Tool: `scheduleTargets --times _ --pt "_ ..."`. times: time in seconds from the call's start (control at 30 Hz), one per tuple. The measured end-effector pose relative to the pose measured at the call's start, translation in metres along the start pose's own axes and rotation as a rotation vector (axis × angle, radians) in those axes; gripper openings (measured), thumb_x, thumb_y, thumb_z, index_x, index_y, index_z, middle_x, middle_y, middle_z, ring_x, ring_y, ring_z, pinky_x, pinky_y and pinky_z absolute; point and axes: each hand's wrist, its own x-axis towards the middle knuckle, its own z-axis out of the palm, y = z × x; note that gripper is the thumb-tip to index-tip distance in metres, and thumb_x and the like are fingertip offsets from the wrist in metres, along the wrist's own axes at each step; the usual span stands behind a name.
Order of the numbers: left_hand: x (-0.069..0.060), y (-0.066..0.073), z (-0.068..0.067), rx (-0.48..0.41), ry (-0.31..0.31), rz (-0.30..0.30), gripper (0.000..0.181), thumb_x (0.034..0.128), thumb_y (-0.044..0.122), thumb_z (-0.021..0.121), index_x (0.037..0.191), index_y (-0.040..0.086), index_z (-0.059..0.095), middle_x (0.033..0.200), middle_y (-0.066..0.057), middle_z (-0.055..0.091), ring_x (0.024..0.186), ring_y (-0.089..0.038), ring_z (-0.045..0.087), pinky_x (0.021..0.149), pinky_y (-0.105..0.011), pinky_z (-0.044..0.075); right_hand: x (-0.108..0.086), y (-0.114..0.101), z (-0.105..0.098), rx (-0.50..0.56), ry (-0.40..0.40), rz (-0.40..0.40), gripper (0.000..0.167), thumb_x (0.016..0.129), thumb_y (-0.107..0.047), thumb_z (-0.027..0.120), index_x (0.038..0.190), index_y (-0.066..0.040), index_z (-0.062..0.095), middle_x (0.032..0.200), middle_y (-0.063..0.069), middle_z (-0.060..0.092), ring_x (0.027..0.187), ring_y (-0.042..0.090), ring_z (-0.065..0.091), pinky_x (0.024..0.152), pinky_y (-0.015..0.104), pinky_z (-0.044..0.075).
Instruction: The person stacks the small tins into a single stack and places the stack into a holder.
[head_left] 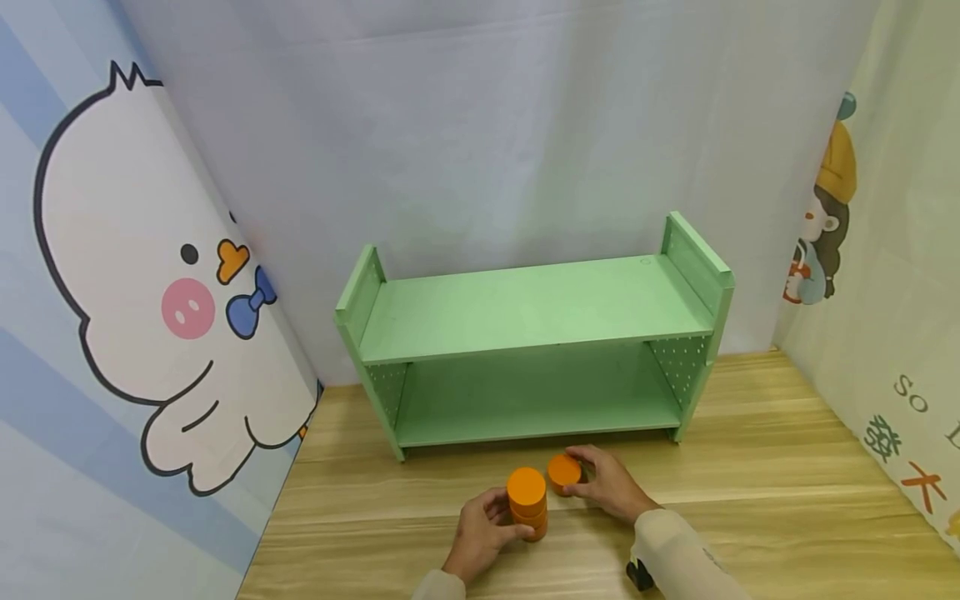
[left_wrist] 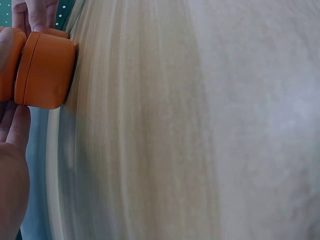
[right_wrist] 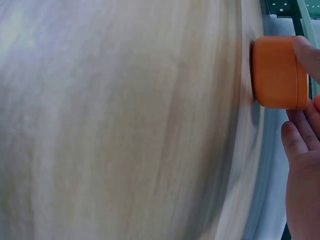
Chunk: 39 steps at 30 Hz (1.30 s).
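Two round orange lidded jars stand stacked on the wooden table, the upper jar [head_left: 527,490] on top of the lower jar [left_wrist: 49,71]. My left hand [head_left: 478,535] holds this stack from the left, thumb on the near side and fingers behind. Just right of the stack and slightly farther back, a third orange jar [head_left: 563,472] stands on the tabletop. My right hand [head_left: 609,485] grips it from the right, with thumb and fingers on opposite sides, as the right wrist view also shows. Parts of the left fingers are hidden behind the stack.
A pale green two-tier shelf [head_left: 536,312] stands on the wooden table [head_left: 787,483] behind the jars, with raised side panels. A grey curtain [head_left: 465,150] hangs behind it. Printed cartoon sheets [head_left: 112,250] line the sides. A small black object [head_left: 639,575] shows by the right sleeve.
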Motion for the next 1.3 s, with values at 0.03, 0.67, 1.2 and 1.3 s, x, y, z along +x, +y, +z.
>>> scheduleTargets --times 0.03,0.67,1.2,1.3 --pt "0.000 0.000 0.000 -0.003 -0.001 0.000 0.051 0.0729 0.000 0.087 0.119 -0.004 0.066 0.120 -0.017 0.068 0.113 -0.031 0.065 0.093 -0.030 0.057 0.000 0.000 0.000 -0.002 0.001 0.001 0.058 0.079 -0.004 0.085 0.128 0.012 0.058 0.126 0.024 0.060 0.120 0.043 0.056 0.103 0.049 0.047" --pt "-0.001 0.000 0.000 -0.003 0.000 0.000 0.051 0.0730 0.001 0.088 0.119 -0.004 0.066 0.120 -0.017 0.068 0.113 -0.032 0.065 0.093 -0.030 0.057 -0.007 0.000 0.001 -0.073 0.071 -0.048 0.057 0.077 -0.010 0.087 0.124 0.010 0.062 0.121 0.020 0.065 0.114 0.042 0.060 0.098 0.050 0.052" --pt "0.001 -0.001 0.000 0.016 -0.002 0.011 0.052 0.0727 0.000 0.088 0.119 -0.004 0.065 0.120 -0.018 0.068 0.113 -0.033 0.065 0.093 -0.029 0.057 -0.006 -0.015 -0.011 0.021 0.023 0.013 0.055 0.082 -0.008 0.083 0.129 0.010 0.059 0.127 0.023 0.060 0.121 0.045 0.055 0.102 0.051 0.049" --pt "0.001 -0.001 -0.001 0.020 -0.002 0.012 0.052 0.0726 0.000 0.088 0.119 -0.004 0.066 0.120 -0.018 0.068 0.113 -0.032 0.065 0.093 -0.030 0.057 -0.005 -0.018 -0.012 0.030 0.032 0.003 0.054 0.082 -0.006 0.082 0.128 0.010 0.059 0.126 0.023 0.061 0.121 0.046 0.055 0.102 0.052 0.048"
